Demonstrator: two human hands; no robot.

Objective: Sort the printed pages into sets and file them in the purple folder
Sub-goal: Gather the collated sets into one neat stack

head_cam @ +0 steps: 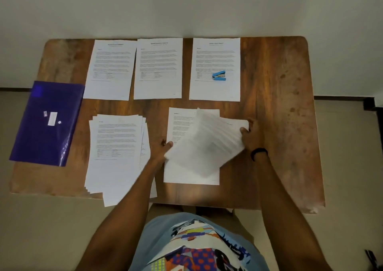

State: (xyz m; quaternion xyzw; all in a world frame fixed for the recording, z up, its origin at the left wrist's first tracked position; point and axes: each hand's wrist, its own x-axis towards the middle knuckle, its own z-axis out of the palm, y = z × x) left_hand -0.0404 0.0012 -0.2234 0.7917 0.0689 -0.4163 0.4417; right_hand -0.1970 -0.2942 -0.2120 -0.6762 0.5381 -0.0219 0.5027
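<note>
Both hands hold a blurred, tilted printed page (207,142) above a flat page (180,125) at the table's front middle. My left hand (165,149) grips its lower left corner, my right hand (249,131) pinches its upper right edge. A loose fanned stack of pages (116,152) lies to the left. Three pages lie in a row at the back: left page (110,67), middle page (158,67), right page (215,63). The purple folder (46,123) lies shut at the table's left edge, overhanging it.
A blue stapler (219,76) sits on the back right page. The wooden table (279,105) shows bare wood on its right side. A pale wall runs behind the table, floor on both sides.
</note>
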